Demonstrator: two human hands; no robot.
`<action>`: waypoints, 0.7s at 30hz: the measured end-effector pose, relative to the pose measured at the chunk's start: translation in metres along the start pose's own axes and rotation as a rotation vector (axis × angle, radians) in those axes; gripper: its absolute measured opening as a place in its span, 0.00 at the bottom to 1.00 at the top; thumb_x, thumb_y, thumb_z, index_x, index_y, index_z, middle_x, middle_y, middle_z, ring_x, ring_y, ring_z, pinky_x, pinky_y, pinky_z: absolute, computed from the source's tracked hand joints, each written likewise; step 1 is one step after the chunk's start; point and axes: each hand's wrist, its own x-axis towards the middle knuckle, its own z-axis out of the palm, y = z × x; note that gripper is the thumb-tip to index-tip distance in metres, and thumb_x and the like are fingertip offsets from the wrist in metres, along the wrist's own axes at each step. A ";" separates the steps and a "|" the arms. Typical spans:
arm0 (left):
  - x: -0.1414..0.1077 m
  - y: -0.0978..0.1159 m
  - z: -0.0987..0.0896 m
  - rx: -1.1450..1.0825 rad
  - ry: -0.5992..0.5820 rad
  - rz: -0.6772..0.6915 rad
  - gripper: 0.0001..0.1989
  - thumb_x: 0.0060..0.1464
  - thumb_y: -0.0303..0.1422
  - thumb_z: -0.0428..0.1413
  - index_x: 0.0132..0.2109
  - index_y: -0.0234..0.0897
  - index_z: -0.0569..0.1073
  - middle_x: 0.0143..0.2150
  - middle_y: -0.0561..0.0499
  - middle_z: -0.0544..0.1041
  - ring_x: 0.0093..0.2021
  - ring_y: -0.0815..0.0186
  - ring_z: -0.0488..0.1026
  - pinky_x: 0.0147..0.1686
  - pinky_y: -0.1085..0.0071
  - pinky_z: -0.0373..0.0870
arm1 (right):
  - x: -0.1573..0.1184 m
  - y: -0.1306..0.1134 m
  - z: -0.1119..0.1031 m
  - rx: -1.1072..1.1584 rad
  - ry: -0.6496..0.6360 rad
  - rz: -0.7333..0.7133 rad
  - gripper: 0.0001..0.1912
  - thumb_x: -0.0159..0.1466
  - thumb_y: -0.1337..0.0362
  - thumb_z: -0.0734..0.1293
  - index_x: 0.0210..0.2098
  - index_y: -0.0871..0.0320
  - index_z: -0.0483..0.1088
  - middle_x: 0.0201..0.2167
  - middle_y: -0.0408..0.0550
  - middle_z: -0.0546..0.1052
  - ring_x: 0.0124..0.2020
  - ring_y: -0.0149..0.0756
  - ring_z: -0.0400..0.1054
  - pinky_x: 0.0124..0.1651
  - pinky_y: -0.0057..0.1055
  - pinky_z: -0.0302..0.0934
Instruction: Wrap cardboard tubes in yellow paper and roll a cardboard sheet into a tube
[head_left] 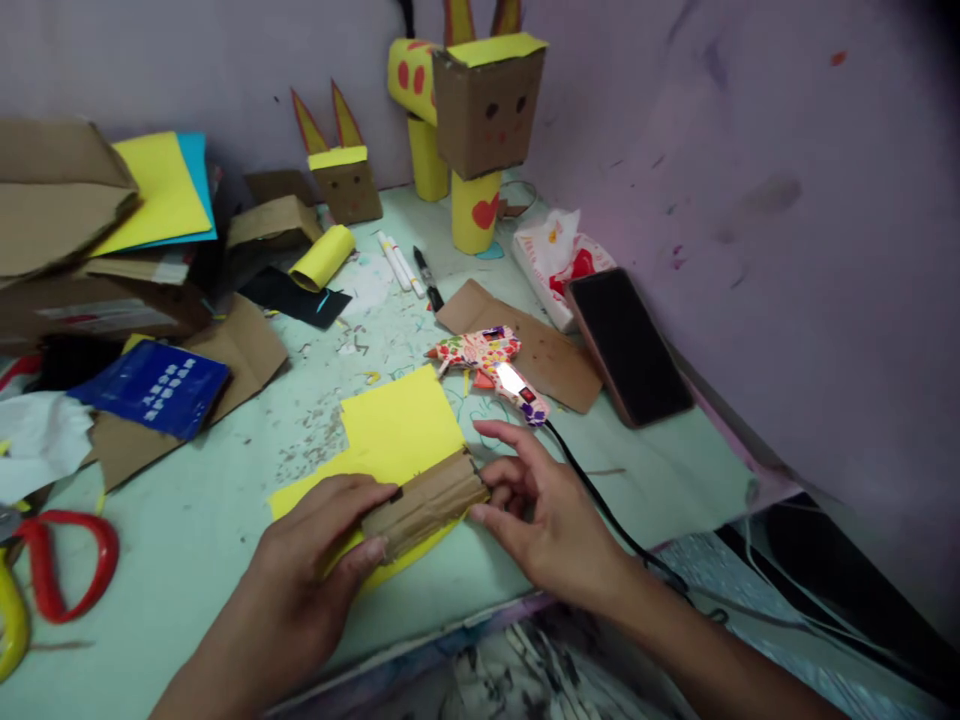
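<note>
A creased, curved piece of brown cardboard [427,503] lies over a sheet of yellow paper [401,425] near the table's front edge. My left hand [319,555] grips its left end, thumb on the near side and fingers on the far side. At its right end, my right hand [536,505] pinches the edge between thumb and curled fingers, while the index finger sticks out above. Part of the yellow paper shows below the cardboard, curving along its near side. Just beyond my right hand lies a flower-patterned glue gun [487,362], its nozzle pointing left.
A phone [631,345] leans on a tissue pack [559,262] at right. The glue gun's black cord [600,500] runs off the front edge. Red-handled scissors [75,565] lie at left, near stacked cardboard [60,200]. A cardboard animal figure [487,110] stands at the back.
</note>
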 end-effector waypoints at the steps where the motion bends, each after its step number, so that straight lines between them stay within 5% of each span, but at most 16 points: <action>1: -0.002 0.001 0.000 -0.002 0.003 -0.009 0.13 0.58 0.35 0.52 0.51 0.48 0.65 0.46 0.53 0.74 0.45 0.68 0.73 0.42 0.77 0.70 | 0.000 0.000 0.000 0.012 -0.010 0.012 0.31 0.53 0.72 0.64 0.55 0.52 0.57 0.27 0.37 0.69 0.24 0.27 0.63 0.29 0.26 0.59; 5: -0.017 0.010 -0.004 0.087 0.157 -0.077 0.15 0.57 0.35 0.53 0.51 0.44 0.64 0.53 0.46 0.67 0.51 0.61 0.68 0.45 0.68 0.69 | 0.000 -0.001 0.001 0.053 0.027 0.047 0.29 0.54 0.69 0.65 0.54 0.54 0.57 0.25 0.35 0.67 0.23 0.27 0.61 0.29 0.26 0.57; 8: -0.032 0.015 -0.004 0.131 0.250 -0.064 0.09 0.55 0.33 0.53 0.44 0.42 0.66 0.46 0.48 0.67 0.46 0.61 0.67 0.41 0.66 0.66 | 0.001 -0.003 0.002 0.072 0.064 0.080 0.28 0.53 0.65 0.67 0.53 0.54 0.57 0.25 0.36 0.67 0.22 0.28 0.61 0.28 0.27 0.57; 13: -0.038 0.015 0.007 0.274 0.246 0.050 0.05 0.54 0.26 0.51 0.38 0.40 0.68 0.36 0.50 0.70 0.35 0.62 0.63 0.38 0.61 0.59 | -0.001 -0.001 0.002 0.050 0.068 0.069 0.28 0.54 0.63 0.67 0.52 0.54 0.57 0.24 0.36 0.67 0.22 0.29 0.61 0.29 0.28 0.57; 21: -0.030 0.009 0.011 0.087 0.222 0.012 0.06 0.56 0.24 0.50 0.33 0.38 0.68 0.31 0.51 0.70 0.32 0.64 0.64 0.35 0.63 0.58 | -0.006 0.006 0.002 -0.078 0.077 0.047 0.27 0.56 0.63 0.65 0.54 0.52 0.56 0.24 0.36 0.67 0.24 0.32 0.62 0.30 0.29 0.56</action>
